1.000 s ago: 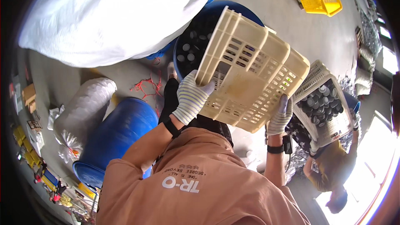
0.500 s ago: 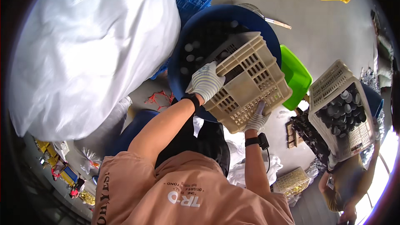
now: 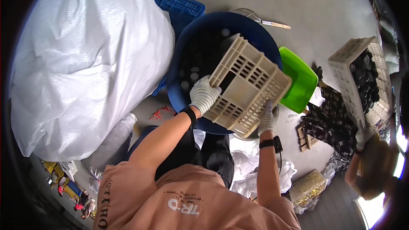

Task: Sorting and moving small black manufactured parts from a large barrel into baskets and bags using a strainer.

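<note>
A beige slotted plastic crate (image 3: 245, 96) is tipped over the large round blue tub (image 3: 173, 87), with its underside turned toward me. My left hand (image 3: 205, 95), in a striped knit glove, grips the crate's left edge. At the lower right, my gloved right hand (image 3: 267, 118) holds the crate, its fingers lying along the slotted base. Dark pieces (image 3: 198, 57) lie in the shadowed tub, a few pale round ones among them. What is inside the crate is hidden from this side.
A huge white sack (image 3: 89, 68) fills the left. Behind the tub are a blue basket (image 3: 177, 2) and a wire strainer (image 3: 275, 24). A green bin (image 3: 298, 81) stands to the right. Beyond it, another person's gloved hand (image 3: 363, 138) holds a crate (image 3: 346, 66) of dark round pieces.
My crate has tilted more steeply over the tub and shifted slightly left in view, both hands still on it. The other person's crate has moved right and turned.
</note>
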